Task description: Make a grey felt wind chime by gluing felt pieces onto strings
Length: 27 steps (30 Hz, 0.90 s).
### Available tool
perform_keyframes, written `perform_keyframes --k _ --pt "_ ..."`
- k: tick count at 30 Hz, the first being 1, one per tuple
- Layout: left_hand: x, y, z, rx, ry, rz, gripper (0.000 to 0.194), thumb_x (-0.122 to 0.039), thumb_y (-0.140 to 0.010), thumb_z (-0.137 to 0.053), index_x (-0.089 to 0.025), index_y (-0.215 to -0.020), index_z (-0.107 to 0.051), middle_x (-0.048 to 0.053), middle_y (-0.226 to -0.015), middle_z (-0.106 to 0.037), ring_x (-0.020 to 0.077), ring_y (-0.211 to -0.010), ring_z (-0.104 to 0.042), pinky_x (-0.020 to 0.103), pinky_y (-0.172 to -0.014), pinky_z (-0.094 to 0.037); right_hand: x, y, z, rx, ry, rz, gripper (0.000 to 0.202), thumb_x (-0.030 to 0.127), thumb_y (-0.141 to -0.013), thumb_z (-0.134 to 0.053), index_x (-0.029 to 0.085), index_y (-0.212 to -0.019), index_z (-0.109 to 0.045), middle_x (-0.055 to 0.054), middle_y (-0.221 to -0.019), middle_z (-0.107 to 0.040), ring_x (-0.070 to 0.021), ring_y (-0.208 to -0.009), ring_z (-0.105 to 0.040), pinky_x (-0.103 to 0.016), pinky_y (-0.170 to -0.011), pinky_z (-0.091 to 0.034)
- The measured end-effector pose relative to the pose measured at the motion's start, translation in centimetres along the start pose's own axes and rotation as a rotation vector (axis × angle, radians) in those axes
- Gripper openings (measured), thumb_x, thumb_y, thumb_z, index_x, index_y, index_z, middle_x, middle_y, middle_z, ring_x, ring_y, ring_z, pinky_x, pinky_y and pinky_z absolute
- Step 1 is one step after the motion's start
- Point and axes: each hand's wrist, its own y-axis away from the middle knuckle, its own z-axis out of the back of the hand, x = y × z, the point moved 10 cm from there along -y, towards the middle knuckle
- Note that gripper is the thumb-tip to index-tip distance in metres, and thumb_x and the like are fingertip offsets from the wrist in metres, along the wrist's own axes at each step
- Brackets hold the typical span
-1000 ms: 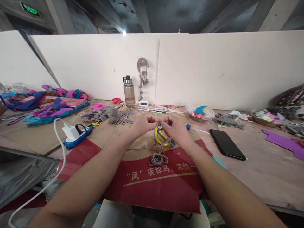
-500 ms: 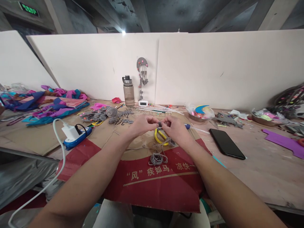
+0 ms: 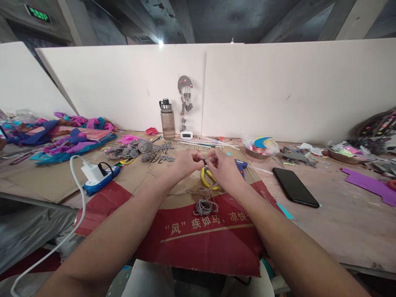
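My left hand [image 3: 189, 162] and my right hand [image 3: 221, 166] meet over the cardboard sheet [image 3: 198, 255], fingertips pinched round a small dark grey piece [image 3: 204, 161]. The piece is mostly hidden by the fingers. Just below them lie yellow-handled scissors [image 3: 206, 178], partly covered by my right hand. A loose coil of grey cord [image 3: 205, 207] rests nearer to me, on the red part of the cardboard. Behind my right hand a blue tool [image 3: 240, 166] shows in part.
A black phone [image 3: 295, 187] lies at the right. Farther back stand a bottle [image 3: 167, 119], a small clock [image 3: 186, 135] and a bowl [image 3: 260, 149] of scraps. Grey yarn pieces [image 3: 136, 149], a blue power strip [image 3: 102, 181] and coloured felt [image 3: 71, 142] are at the left.
Both hands have shifted slightly left with the small piece. My right hand has turned a little, and more of the blue tool shows behind it.
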Motion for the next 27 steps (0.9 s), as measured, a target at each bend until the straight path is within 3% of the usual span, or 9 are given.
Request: perform_keyframes --k 3,6,15,20,24,27 --pt "0.9 -0.4 0.6 -0.061 0.167 0.046 0.01 -0.02 -0.063 -0.058 -0.014 -0.068 -0.064 -0.001 -0.057 -0.063 0.0109 -0.055 -0.056 0.022 -0.055 -0.044 0.4 0.3 -0.1 -0.001 -0.059 -0.004 0.011 0.019 -0.084 -0.049 0.018 -0.094 -0.055 -0.004 -0.076 -0.06 -0.0168 -0.069 -0.052 -0.027 -0.063 -0.037" --pt "1.9 -0.8 1.1 -0.122 0.363 0.065 0.008 -0.022 -0.065 -0.06 -0.014 -0.067 -0.062 -0.001 -0.057 -0.062 0.0099 -0.054 -0.056 0.022 -0.057 -0.046 1.3 0.5 -0.5 0.006 -0.064 0.064 0.01 0.017 -0.086 -0.045 0.019 -0.085 -0.055 -0.003 -0.075 -0.06 -0.0165 -0.069 -0.052 -0.027 -0.066 -0.037" --pt "2.8 -0.8 2.5 -0.223 0.822 0.147 0.018 -0.026 -0.06 -0.071 -0.012 -0.066 -0.06 0.001 -0.064 -0.064 0.0055 -0.053 -0.053 0.017 -0.05 -0.039 1.5 1.1 -2.1 0.095 -0.049 0.148 0.018 0.014 -0.088 -0.043 0.019 -0.08 -0.058 -0.005 -0.082 -0.064 -0.0173 -0.08 -0.056 -0.028 -0.074 -0.039" --pt "4.6 -1.3 5.6 -0.352 0.989 0.14 0.02 -0.024 -0.06 -0.072 -0.012 -0.073 -0.063 0.002 -0.071 -0.066 0.0043 -0.052 -0.053 0.015 -0.045 -0.037 1.4 1.2 -2.5 0.185 -0.1 0.128 0.019 0.018 -0.088 -0.045 0.019 -0.08 -0.062 -0.003 -0.079 -0.066 -0.0157 -0.076 -0.057 -0.027 -0.073 -0.04" --pt "6.5 -1.7 9.6 -0.527 1.16 0.082 0.009 -0.015 -0.065 -0.067 -0.011 -0.072 -0.063 0.0 -0.064 -0.063 0.0035 -0.05 -0.053 0.013 -0.042 -0.037 1.6 0.7 -0.6 0.182 -0.242 0.053 0.019 0.028 -0.088 -0.049 0.019 -0.081 -0.064 -0.001 -0.076 -0.064 -0.0143 -0.072 -0.056 -0.026 -0.069 -0.041" --pt "8.2 -1.3 11.9 -0.67 1.289 0.093 0.008 -0.01 -0.07 -0.063 -0.012 -0.064 -0.059 -0.003 -0.056 -0.058 0.0025 -0.047 -0.052 0.011 -0.043 -0.038 0.8 0.5 1.3 0.186 -0.448 -0.103 0.023 0.039 -0.086 -0.053 0.019 -0.085 -0.065 0.002 -0.066 -0.055 -0.0105 -0.056 -0.045 -0.023 -0.053 -0.036"
